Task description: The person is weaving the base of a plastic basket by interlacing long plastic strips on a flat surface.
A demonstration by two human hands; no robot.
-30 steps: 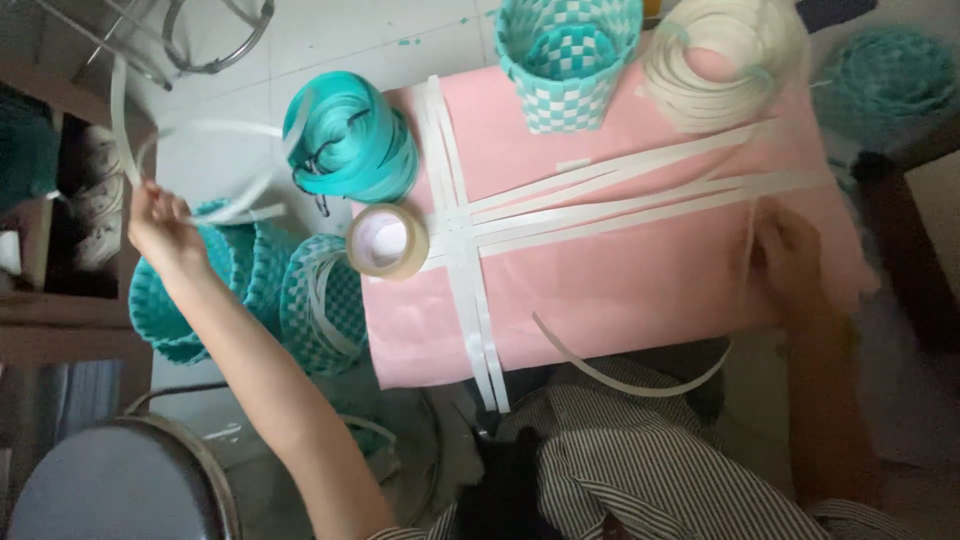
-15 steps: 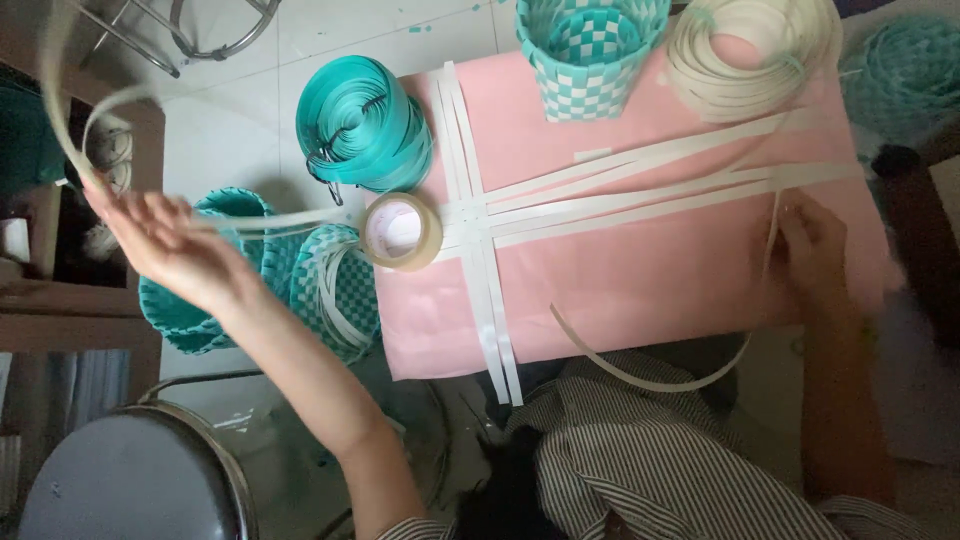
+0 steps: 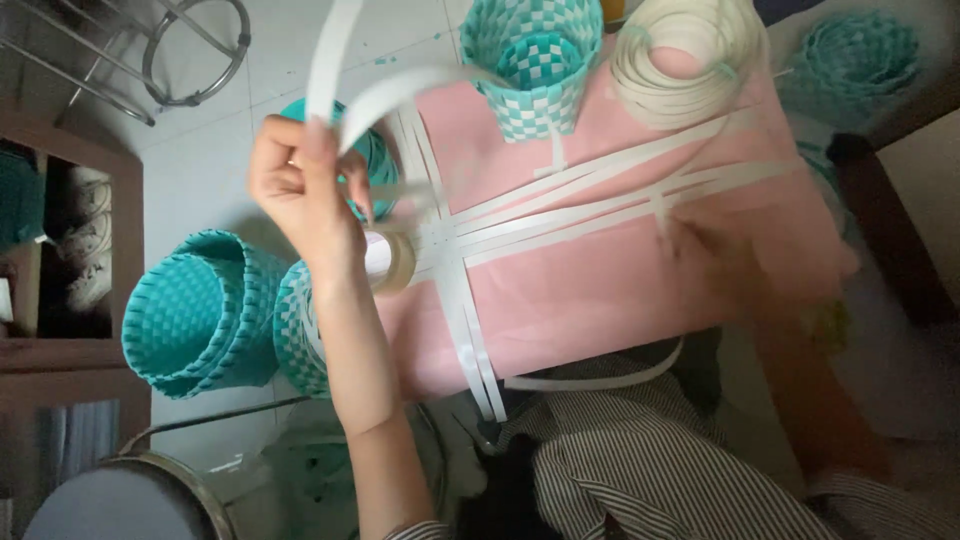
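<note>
My left hand (image 3: 305, 190) is raised above the floor at the left edge of the pink board (image 3: 620, 290), pinching a long white plastic strip (image 3: 345, 60) that loops up and over toward the board. My right hand (image 3: 720, 262) is blurred and rests on the board at the right, pressing on the white strips (image 3: 600, 205) that lie crossed there. A roll of tape (image 3: 392, 262) sits at the board's left edge, just under my left wrist. A teal coil of strip (image 3: 375, 155) is mostly hidden behind my left hand.
A teal-and-white woven basket (image 3: 530, 60) and a white coil of strip (image 3: 690, 60) stand at the board's far edge. Teal woven baskets (image 3: 200, 310) lie on the floor at the left. A metal stool frame (image 3: 190, 50) is far left; another teal basket (image 3: 860, 60) far right.
My left hand has swung from the far left in toward the board, carrying the white strip with it. My right hand has slid left along the crossed strips.
</note>
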